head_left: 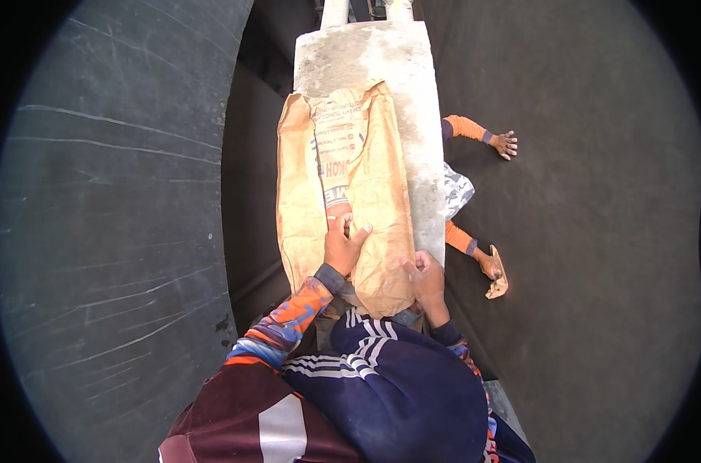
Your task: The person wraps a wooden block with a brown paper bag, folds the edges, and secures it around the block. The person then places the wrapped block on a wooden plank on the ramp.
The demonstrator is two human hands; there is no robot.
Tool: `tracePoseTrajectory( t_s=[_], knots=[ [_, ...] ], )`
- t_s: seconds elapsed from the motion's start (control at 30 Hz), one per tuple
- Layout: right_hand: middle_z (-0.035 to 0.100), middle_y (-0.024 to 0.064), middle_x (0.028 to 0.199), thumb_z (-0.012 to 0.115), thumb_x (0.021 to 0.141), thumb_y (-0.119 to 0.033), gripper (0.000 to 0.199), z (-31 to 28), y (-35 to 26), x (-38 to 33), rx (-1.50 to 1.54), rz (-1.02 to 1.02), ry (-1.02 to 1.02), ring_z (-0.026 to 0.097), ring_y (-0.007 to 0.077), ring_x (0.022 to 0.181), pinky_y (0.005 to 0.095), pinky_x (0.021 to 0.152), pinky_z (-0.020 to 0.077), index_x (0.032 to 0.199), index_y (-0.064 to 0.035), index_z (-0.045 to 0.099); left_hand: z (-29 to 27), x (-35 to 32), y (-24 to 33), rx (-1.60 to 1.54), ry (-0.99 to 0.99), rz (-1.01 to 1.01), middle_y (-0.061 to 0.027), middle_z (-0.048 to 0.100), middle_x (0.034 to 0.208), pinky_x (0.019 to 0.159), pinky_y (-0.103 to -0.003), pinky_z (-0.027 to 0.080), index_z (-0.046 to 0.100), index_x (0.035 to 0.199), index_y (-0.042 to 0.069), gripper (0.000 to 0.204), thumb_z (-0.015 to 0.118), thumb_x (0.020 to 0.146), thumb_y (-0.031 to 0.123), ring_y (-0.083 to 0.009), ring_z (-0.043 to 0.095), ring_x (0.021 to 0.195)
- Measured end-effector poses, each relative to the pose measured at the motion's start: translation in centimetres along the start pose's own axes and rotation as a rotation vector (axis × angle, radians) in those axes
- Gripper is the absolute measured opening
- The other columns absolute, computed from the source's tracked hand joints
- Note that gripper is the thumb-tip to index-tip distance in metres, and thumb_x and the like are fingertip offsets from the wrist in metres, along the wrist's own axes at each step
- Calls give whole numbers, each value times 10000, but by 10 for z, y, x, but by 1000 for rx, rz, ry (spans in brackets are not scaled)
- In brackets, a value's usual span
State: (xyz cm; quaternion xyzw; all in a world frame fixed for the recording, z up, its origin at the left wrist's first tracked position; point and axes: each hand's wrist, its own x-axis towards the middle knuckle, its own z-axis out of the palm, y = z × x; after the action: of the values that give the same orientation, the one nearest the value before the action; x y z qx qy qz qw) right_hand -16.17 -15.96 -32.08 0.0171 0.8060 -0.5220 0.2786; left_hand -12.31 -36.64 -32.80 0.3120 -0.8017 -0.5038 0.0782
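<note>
We judge the work to be partway along: the brown paper sack [381,197] lies lengthwise on the concrete ledge [358,58], creased, with a printed strip running between two plainer panels. Its far edge is crumpled and its folds look loose, so the paper does not seem fully flattened; how much remains we cannot tell.

The sack lies directly in front of us, its near end by our navy trousers [404,386]. Our left hand [344,248] is on its near half, around the middle, fingers curled and thumb out to the right. Our right hand [426,282] is at the near right edge, fingers bent in narrowly. Whether either one pinches the paper, we cannot tell.
</note>
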Motion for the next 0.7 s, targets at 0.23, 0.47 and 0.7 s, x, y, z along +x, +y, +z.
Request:
tracePoseTrajectory(
  t_s=[0.23, 0.47, 0.7],
  knots=[
    [519, 4, 611, 811, 816, -211, 341, -8, -10, -2, -101, 11, -26, 419, 84, 572, 302, 516, 392, 731, -30, 534, 0, 20, -21, -435, -104, -211, 35, 638, 790, 620, -205, 416, 646, 994, 3, 124, 704, 943, 101, -24, 532, 687],
    [453, 77, 603, 795, 810, -239, 394, -14, -10, 3, -115, 29, -144, 387, 164, 577, 385, 540, 384, 731, -18, 479, -9, 31, -21, -408, -192, -212, 88, 501, 641, 486, -217, 293, 586, 800, 44, 196, 686, 960, 99, -1, 378, 547],
    [454, 8, 612, 829, 793, -227, 396, -16, -5, 10, -155, 0, -170, 375, 119, 590, 326, 533, 375, 726, -40, 487, -13, 37, -37, -407, -295, -166, 97, 441, 633, 473, -230, 251, 547, 753, 66, 255, 674, 969, 108, 0, 326, 536]
  ],
)
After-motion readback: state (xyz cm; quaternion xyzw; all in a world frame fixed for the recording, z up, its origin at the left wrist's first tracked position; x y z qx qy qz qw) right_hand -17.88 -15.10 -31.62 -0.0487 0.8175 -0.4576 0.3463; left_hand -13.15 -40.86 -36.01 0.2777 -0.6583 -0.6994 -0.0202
